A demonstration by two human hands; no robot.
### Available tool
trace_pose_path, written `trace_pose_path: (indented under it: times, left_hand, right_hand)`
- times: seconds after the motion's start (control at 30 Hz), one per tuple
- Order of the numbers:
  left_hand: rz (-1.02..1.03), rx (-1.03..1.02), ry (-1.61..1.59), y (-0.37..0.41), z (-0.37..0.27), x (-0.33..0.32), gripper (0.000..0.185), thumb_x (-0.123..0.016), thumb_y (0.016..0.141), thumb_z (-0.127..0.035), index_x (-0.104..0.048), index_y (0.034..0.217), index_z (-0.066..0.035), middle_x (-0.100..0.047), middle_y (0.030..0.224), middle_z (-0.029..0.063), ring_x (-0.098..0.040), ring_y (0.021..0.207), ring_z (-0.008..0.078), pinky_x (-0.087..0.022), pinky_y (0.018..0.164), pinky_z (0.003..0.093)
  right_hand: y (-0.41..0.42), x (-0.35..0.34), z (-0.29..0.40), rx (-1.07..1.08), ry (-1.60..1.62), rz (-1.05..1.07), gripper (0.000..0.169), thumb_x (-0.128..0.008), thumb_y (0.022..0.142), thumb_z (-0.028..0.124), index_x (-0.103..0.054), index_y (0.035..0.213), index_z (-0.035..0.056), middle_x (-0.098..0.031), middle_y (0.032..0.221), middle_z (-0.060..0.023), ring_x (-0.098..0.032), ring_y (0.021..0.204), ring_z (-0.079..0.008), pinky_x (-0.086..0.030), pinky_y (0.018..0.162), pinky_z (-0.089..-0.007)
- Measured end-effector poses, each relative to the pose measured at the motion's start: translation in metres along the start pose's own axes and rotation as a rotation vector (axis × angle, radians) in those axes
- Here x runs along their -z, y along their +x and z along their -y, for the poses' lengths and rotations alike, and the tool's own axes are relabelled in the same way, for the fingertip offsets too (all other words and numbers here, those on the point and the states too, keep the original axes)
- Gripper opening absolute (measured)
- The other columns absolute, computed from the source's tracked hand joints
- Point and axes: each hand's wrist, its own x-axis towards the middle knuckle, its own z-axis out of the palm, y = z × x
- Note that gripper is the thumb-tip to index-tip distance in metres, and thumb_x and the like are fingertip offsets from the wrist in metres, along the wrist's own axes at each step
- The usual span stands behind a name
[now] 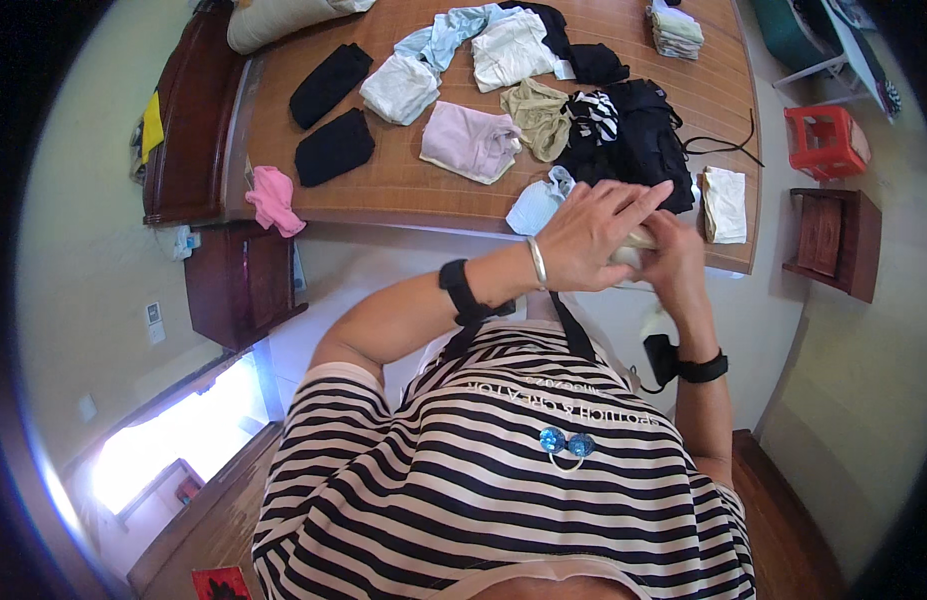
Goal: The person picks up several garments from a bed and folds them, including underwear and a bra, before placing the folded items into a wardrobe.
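My left hand (594, 236), with a bangle at the wrist, lies across a small pale bundle (631, 253) that looks like folded cloth. Its other side is gripped by my right hand (675, 251), which is slightly blurred. The two hands meet just above the near edge of a bed with a brown mat (403, 199), and my fingers hide much of the bundle. Beyond them is a pile of black clothing (647, 142). A light blue garment (538, 204) lies beside my left hand, and a folded cream cloth (724, 204) lies to the right of my right hand.
Folded black garments (334, 146), a lilac garment (469, 141), white clothes (512, 51), a beige garment (538, 116) and a pink cloth (272, 199) lie on the bed. A red plastic stool (823, 142) and wooden nightstand (831, 236) stand at right; another wooden cabinet (238, 281) stands left.
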Motion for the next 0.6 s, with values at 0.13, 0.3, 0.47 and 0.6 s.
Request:
trace_pose_path:
  times: [0.13, 0.3, 0.47, 0.6]
  left_hand:
    - [0.002, 0.308, 0.148, -0.029, 0.006, -0.008, 0.057, -0.066, 0.073, -0.011, -0.052, 0.129, -0.007, -0.063, 0.095, 0.0125, -0.063, 0.086, 0.0310, -0.050, 0.069, 0.0416]
    - [-0.130, 0.269, 0.123, -0.035, 0.007, 0.022, 0.036, -0.063, 0.073, -0.005, -0.066, 0.108, -0.014, -0.065, 0.084, 0.0080, -0.065, 0.074, 0.0308, -0.051, 0.062, 0.0391]
    - [-0.221, 0.372, 0.138, -0.048, 0.016, 0.053, 0.037, -0.058, 0.075, 0.001, -0.069, 0.108, -0.013, -0.069, 0.100, 0.0092, -0.069, 0.083, 0.0280, -0.055, 0.071, 0.0328]
    - [-0.410, 0.441, -0.091, -0.052, 0.045, 0.087, 0.041, -0.058, 0.076, 0.002, -0.070, 0.111, -0.014, -0.069, 0.104, 0.0131, -0.068, 0.092, 0.0280, -0.054, 0.079, 0.0308]
  right_hand:
    - [0.009, -0.013, 0.031, 0.072, 0.187, 0.038, 0.038, -0.069, 0.063, -0.002, -0.061, 0.100, 0.0042, -0.060, 0.088, -0.0148, -0.060, 0.082, -0.0392, -0.050, 0.070, -0.0422]
    - [0.022, -0.050, 0.006, 0.145, 0.188, -0.008, 0.031, -0.071, 0.061, -0.003, -0.063, 0.089, 0.0044, -0.059, 0.090, -0.0113, -0.060, 0.085, -0.0359, -0.048, 0.071, -0.0396]
    - [0.047, -0.073, -0.018, 0.224, 0.187, -0.051, 0.032, -0.067, 0.064, -0.004, -0.067, 0.094, 0.0079, -0.065, 0.101, -0.0083, -0.062, 0.094, -0.0302, -0.047, 0.075, -0.0382]
    - [0.056, -0.070, -0.050, 0.107, 0.082, -0.140, 0.027, -0.058, 0.070, -0.008, -0.066, 0.093, 0.0034, -0.064, 0.092, -0.0133, -0.063, 0.084, -0.0351, -0.050, 0.075, -0.0385]
